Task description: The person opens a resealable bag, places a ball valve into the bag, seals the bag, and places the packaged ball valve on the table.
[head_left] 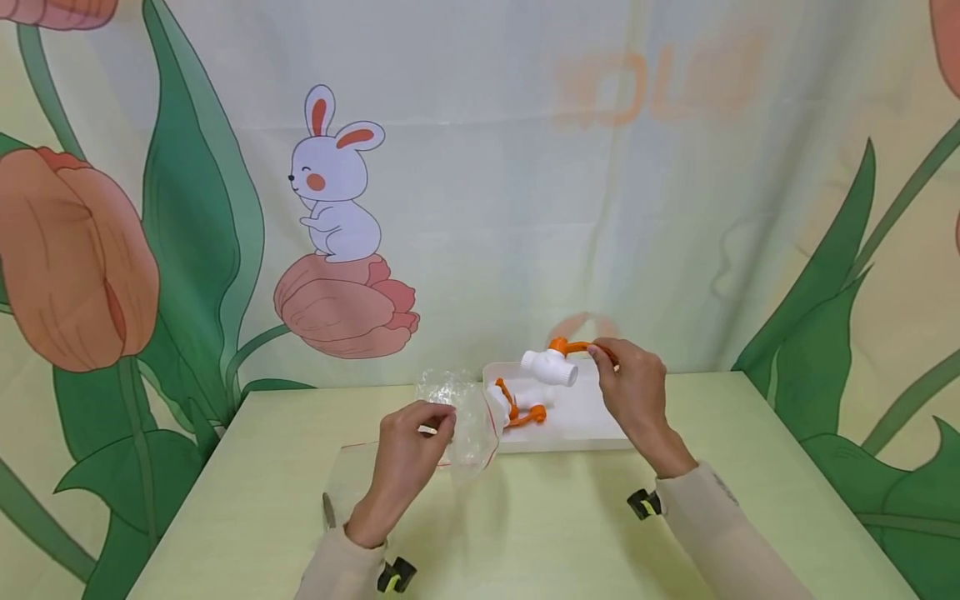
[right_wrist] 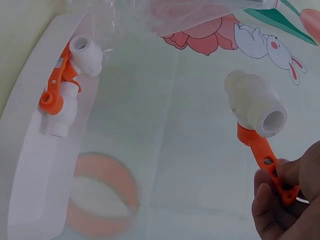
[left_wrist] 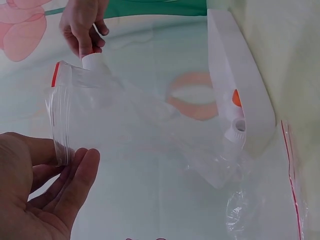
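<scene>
Between the thumb and fingers of my left hand (head_left: 408, 450) is the edge of a clear zip bag (left_wrist: 125, 115) with a red stripe at its mouth. My right hand (head_left: 636, 396) pinches the orange lever of a white plastic ball valve (right_wrist: 257, 102), held up above a white tray (head_left: 585, 421). In the left wrist view the valve overlaps the bag's mouth, its body partly hidden behind the film. Two more white valves with orange levers, one (right_wrist: 86, 56) beside the other (right_wrist: 62, 112), lie at the tray's left end, behind the bag in the head view.
A second clear bag (head_left: 348, 462) with a red zip line lies flat on the table (head_left: 540, 533), left of the tray. By the left sleeve, a thin grey metal object (head_left: 328, 510) shows partly. Behind the table hangs a printed curtain (head_left: 487, 208).
</scene>
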`<state>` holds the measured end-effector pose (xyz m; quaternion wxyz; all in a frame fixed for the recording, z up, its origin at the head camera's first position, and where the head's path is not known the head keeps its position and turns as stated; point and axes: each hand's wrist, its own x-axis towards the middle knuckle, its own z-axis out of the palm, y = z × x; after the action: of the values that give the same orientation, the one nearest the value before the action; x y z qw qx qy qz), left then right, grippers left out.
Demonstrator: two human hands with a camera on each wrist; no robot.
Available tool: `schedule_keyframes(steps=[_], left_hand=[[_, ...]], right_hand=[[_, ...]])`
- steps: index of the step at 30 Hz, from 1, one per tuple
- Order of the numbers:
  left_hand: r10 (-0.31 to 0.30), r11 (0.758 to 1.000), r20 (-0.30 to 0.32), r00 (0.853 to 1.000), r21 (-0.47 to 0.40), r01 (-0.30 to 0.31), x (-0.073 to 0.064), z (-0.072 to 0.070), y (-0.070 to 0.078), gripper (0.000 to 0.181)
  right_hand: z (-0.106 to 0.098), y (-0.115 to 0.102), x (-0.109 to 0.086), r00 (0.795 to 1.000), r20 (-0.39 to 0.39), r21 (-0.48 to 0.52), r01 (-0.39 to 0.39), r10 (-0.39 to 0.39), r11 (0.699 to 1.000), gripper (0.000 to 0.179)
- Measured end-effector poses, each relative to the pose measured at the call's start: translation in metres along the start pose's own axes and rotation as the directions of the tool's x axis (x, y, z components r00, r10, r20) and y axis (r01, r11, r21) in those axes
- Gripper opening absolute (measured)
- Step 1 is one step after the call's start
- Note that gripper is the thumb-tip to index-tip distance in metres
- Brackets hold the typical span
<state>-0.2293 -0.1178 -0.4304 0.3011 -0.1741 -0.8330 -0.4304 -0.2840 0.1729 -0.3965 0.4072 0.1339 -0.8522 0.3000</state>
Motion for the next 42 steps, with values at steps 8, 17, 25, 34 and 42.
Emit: schedule_keyframes(steps=[8,17,25,34,42], left_hand=[[-0.012,1.0,-0.009,1.0,0.006,0.012,0.002,0.003,0.001,0.008],[-0.048,0.999,-0.033,0.998,-0.004,0.048,0.005,0.005,0.005,0.007],[-0.071,0.997,-0.047,0.996,-0.011,0.071,0.007,0.009,0.008,0.007],[-0.089,0.996,-0.051,0.995,-0.007,0.089,0.012,0.013,0.018,0.006],[-0.107,0.994,-0.05,0.993,-0.017,0.106,0.013,0.017,0.024,0.007]], right_hand=[[-0.023,-0.016,0.002,0.997,-0.073,0.063,0.039,-0.035,0.997,0.02],[-0.038,-0.043,0.0,0.983,-0.143,0.128,0.137,-0.118,0.982,0.018],[-0.047,-0.063,-0.003,0.975,-0.143,0.194,0.193,-0.167,0.962,0.017],[-0.052,-0.084,-0.009,0.972,-0.117,0.277,0.227,-0.202,0.934,0.015],[-0.048,-0.091,-0.014,0.962,-0.126,0.319,0.271,-0.242,0.908,0.016]])
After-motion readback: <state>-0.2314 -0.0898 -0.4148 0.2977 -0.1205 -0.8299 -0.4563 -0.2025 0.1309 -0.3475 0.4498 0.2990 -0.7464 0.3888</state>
